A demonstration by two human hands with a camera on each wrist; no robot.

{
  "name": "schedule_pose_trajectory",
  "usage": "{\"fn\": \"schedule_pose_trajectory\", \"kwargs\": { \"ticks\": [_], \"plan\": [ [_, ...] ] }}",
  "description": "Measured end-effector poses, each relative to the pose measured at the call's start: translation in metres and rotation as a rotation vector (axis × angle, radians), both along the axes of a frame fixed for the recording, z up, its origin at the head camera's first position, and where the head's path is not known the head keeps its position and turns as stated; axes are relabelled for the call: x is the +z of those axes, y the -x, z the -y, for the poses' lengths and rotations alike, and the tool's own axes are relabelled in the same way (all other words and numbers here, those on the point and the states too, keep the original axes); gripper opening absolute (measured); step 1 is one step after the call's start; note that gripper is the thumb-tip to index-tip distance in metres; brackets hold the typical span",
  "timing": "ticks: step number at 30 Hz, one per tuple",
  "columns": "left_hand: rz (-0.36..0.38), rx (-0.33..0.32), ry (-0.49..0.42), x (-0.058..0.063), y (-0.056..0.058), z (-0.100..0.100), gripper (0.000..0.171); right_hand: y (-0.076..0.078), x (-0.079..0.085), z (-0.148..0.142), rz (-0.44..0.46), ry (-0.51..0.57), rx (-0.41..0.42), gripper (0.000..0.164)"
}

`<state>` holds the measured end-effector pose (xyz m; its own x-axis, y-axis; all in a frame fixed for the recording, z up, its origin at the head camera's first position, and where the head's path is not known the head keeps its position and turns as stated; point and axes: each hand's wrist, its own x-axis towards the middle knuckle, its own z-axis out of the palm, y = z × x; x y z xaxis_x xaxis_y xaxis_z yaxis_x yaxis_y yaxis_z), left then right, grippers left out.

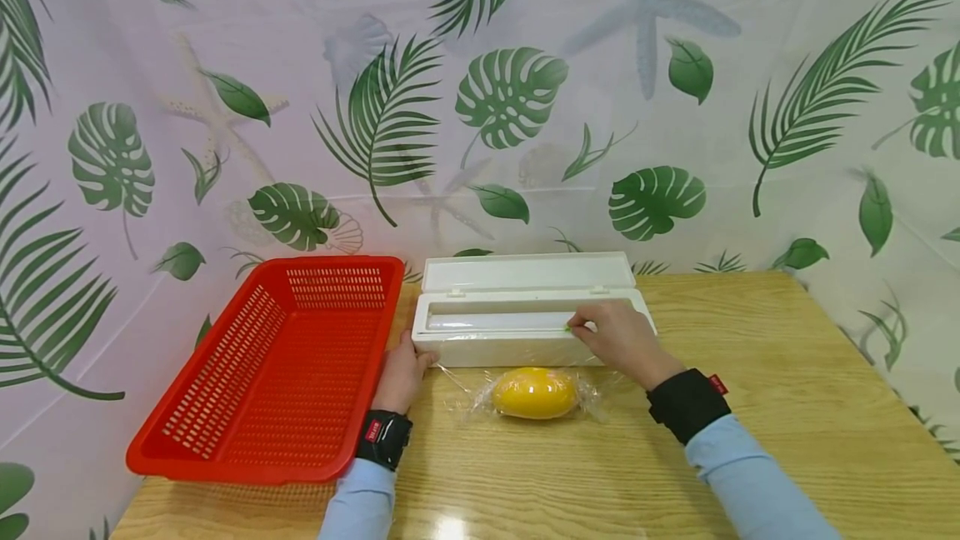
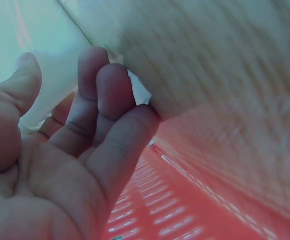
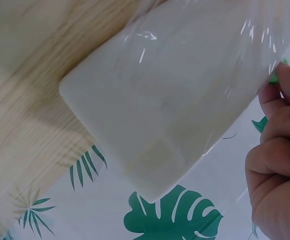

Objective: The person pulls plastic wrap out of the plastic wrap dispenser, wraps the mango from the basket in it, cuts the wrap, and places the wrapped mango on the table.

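My right hand (image 1: 626, 340) is at the centre right of the head view, thumb and forefinger pinching a small green piece (image 1: 570, 327) at the front edge of the long white box (image 1: 495, 350); my other fingers are folded in. My left hand (image 1: 401, 377) holds the box's left front corner, my thumb at the front and my fingers round the end. I wear black wrist bands (image 1: 686, 402) and light blue sleeves (image 1: 750, 473).

The box stands at the centre of the frame, its hinged lid (image 1: 525, 273) tipped back and a pale roll (image 1: 495, 321) lying inside. Clear film (image 1: 592, 402) hangs over the front and runs down to the yellow oval thing (image 1: 535, 392), which lies just in front of the box, a little below the middle of the frame, with film bunched at both its ends. In the right wrist view the film stretches shiny and creased across the box.

Beside my left forearm, at the left of the frame, is a red slotted basket (image 1: 240, 473). Everything stands on a wood-grained counter (image 1: 750, 357). Behind it, a pale cloth (image 1: 570, 148) printed with green leaves, starfish and shells fills the upper frame.
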<state>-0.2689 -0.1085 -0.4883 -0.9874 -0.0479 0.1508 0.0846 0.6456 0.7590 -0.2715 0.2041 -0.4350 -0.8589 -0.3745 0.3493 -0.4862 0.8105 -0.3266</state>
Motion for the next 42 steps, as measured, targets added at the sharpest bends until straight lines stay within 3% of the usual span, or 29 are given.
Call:
{"fn": "schedule_pose_trajectory", "kwargs": {
  "ticks": [8, 42],
  "plan": [
    [-0.001, 0.004, 0.021, -0.002, 0.002, 0.001, 0.035, 0.001, -0.002, -0.007, -0.029, 0.016, 0.018, 0.009],
    [-0.007, -0.001, 0.017, 0.001, -0.001, 0.000, 0.033, -0.003, -0.001, -0.031, 0.027, -0.012, -0.047, 0.010]
  ]
}}
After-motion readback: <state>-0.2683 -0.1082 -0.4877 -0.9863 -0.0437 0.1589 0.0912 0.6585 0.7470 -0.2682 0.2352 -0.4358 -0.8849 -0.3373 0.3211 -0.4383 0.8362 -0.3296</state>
